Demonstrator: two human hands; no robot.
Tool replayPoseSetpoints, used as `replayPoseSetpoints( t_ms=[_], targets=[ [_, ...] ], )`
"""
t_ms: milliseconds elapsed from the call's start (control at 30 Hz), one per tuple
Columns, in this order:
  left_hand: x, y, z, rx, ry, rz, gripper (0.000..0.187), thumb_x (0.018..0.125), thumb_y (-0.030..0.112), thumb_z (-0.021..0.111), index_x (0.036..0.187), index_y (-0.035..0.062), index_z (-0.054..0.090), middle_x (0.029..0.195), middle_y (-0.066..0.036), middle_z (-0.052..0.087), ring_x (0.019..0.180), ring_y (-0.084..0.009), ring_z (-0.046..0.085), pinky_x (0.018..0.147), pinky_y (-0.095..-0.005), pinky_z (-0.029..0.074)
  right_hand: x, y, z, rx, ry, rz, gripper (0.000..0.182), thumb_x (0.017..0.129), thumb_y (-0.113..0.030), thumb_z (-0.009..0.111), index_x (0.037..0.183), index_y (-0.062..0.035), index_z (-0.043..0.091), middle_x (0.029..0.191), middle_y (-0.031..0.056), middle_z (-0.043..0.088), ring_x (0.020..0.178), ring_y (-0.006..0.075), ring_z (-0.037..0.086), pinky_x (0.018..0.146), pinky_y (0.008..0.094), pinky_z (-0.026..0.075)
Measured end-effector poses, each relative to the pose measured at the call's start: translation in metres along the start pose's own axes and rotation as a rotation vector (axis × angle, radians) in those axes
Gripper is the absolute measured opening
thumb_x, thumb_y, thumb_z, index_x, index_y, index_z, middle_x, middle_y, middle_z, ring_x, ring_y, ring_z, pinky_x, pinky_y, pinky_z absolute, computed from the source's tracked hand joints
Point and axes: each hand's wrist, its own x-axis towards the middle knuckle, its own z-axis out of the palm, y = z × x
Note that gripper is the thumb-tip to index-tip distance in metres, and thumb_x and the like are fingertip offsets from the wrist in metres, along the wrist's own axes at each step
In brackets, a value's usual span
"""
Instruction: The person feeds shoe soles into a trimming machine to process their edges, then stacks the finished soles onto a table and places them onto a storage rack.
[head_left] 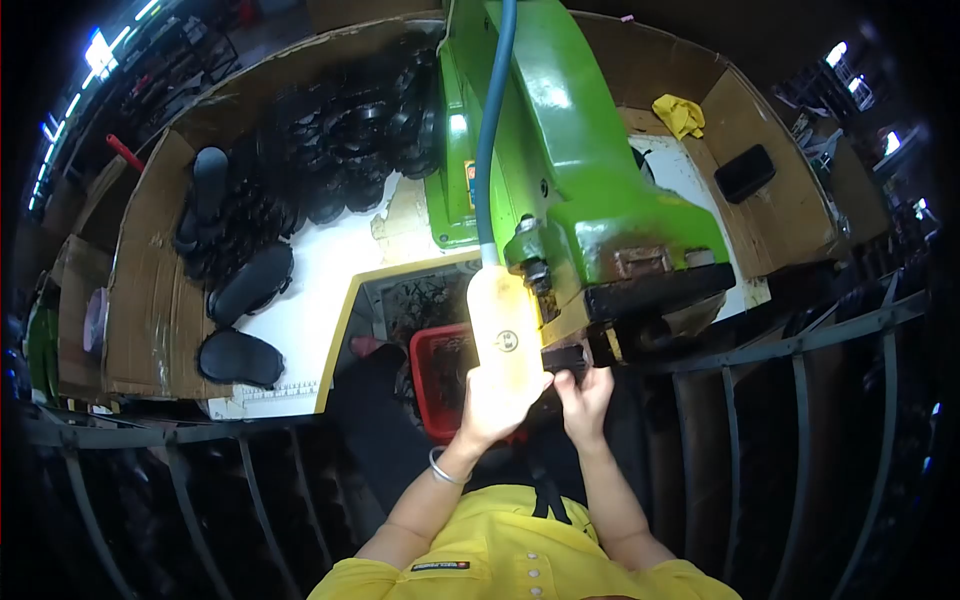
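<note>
Below the head of a green machine (600, 190), my two hands are close together. My left hand (492, 408) is partly covered by a glowing work lamp (505, 315); its thumb points right and its other fingers are mostly hidden. Just to the right, my right hand (588, 408) has its thumb and fingers curled upward at the machine's working end. A dark piece (568, 358) shows between the hands at the fingertips, too obscured to name. The lamp hangs on a blue flexible neck (492, 130).
A heap of black slippers (350, 140) fills the left of the cardboard-walled table, with single slippers (240, 358) along its front. A red basket (430, 390) stands below the table cutout. On the right lie a yellow cloth (680, 116) and a black phone-like object (745, 173). Metal railings (800, 420) flank me.
</note>
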Motion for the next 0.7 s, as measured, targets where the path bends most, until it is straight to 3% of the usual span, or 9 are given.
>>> replayPoseSetpoints(
  t_ms=[33, 100, 167, 200, 233, 367, 467, 533, 700],
  targets=[
    [-0.006, -0.007, 0.003, -0.026, -0.031, -0.028, 0.025, 0.082, -0.007, 0.066, 0.106, -0.0044, 0.059, 0.097, -0.008, 0.064, 0.085, -0.0135, 0.062, 0.073, -0.0249, 0.051, -0.01, -0.007, 0.003, 0.029, 0.02, -0.028, 0.038, 0.082, -0.01, 0.071, 0.112, 0.0038, 0.051, 0.103, 0.0093, 0.061, 0.097, 0.0147, 0.059, 0.082, 0.0264, 0.048],
    [-0.008, -0.004, 0.006, -0.043, 0.015, -0.039, 0.023, 0.082, -0.008, 0.065, 0.105, -0.0042, 0.059, 0.098, -0.008, 0.064, 0.086, -0.0131, 0.061, 0.076, -0.0245, 0.051, -0.05, 0.023, -0.029, -0.124, -0.21, 0.188, 0.037, 0.082, -0.014, 0.072, 0.108, 0.0041, 0.054, 0.1, 0.0115, 0.063, 0.092, 0.0169, 0.061, 0.08, 0.0283, 0.05],
    [-0.016, 0.002, 0.006, -0.055, 0.047, -0.144, 0.023, 0.082, -0.008, 0.065, 0.104, -0.0038, 0.058, 0.098, -0.008, 0.063, 0.086, -0.0122, 0.061, 0.077, -0.0242, 0.051, -0.077, 0.037, -0.041, 0.168, -0.182, 0.432, 0.034, 0.081, -0.013, 0.071, 0.106, 0.0037, 0.055, 0.097, 0.0125, 0.064, 0.087, 0.0189, 0.063, 0.074, 0.0291, 0.052],
    [-0.014, 0.01, 0.009, -0.153, 0.121, -0.159, 0.018, 0.08, -0.003, 0.069, 0.096, -0.0038, 0.062, 0.088, -0.006, 0.065, 0.075, -0.0119, 0.061, 0.07, -0.0252, 0.051, -0.08, 0.035, -0.042, 0.317, -0.165, 0.547, 0.033, 0.081, -0.012, 0.071, 0.105, 0.0034, 0.056, 0.096, 0.013, 0.065, 0.084, 0.0199, 0.064, 0.071, 0.0294, 0.053],
    [-0.011, 0.018, 0.013, -0.251, 0.198, -0.168, 0.014, 0.078, 0.003, 0.074, 0.089, -0.0038, 0.067, 0.077, -0.005, 0.067, 0.064, -0.0116, 0.061, 0.062, -0.0261, 0.05, -0.077, 0.027, -0.048, 0.323, -0.089, 0.547, 0.032, 0.08, -0.008, 0.069, 0.106, 0.0028, 0.054, 0.092, 0.0143, 0.065, 0.071, 0.0209, 0.066, 0.056, 0.0276, 0.054],
    [-0.009, 0.026, 0.006, -0.099, 0.175, -0.044, 0.018, 0.077, 0.002, 0.075, 0.092, -0.0036, 0.066, 0.081, -0.006, 0.067, 0.068, -0.0115, 0.061, 0.065, -0.0261, 0.051, -0.048, 0.005, -0.073, 0.271, 0.142, 0.396, 0.03, 0.076, -0.005, 0.068, 0.1, 0.0006, 0.05, 0.082, 0.0088, 0.062, 0.053, 0.0113, 0.057, 0.038, 0.0202, 0.044],
    [-0.006, 0.031, -0.004, -0.062, 0.136, -0.017, 0.025, 0.076, 0.002, 0.076, 0.097, -0.0039, 0.065, 0.087, -0.007, 0.068, 0.073, -0.0114, 0.062, 0.069, -0.0268, 0.051, -0.01, -0.029, -0.071, 0.19, 0.187, 0.317, 0.029, 0.075, -0.006, 0.069, 0.095, -0.0022, 0.049, 0.077, 0.0048, 0.058, 0.05, 0.0062, 0.051, 0.038, 0.0176, 0.041],
    [-0.007, 0.032, -0.01, -0.062, 0.119, -0.004, 0.034, 0.074, 0.001, 0.076, 0.104, -0.0042, 0.062, 0.093, -0.007, 0.067, 0.079, -0.012, 0.062, 0.076, -0.0279, 0.051, 0.011, -0.032, -0.076, 0.14, 0.093, 0.247, 0.031, 0.075, -0.006, 0.069, 0.099, -0.0013, 0.05, 0.079, 0.005, 0.059, 0.05, 0.0041, 0.048, 0.038, 0.0164, 0.037],
    [-0.012, 0.047, -0.034, -0.139, 0.173, -0.063, 0.03, 0.074, -0.005, 0.072, 0.102, -0.006, 0.061, 0.092, -0.009, 0.067, 0.083, -0.0147, 0.064, 0.08, -0.0273, 0.051, 0.039, -0.041, -0.061, 0.079, -0.098, 0.202, 0.033, 0.076, -0.005, 0.069, 0.103, 0.0007, 0.052, 0.082, 0.0063, 0.061, 0.05, 0.003, 0.047, 0.04, 0.0162, 0.036]
  ],
)
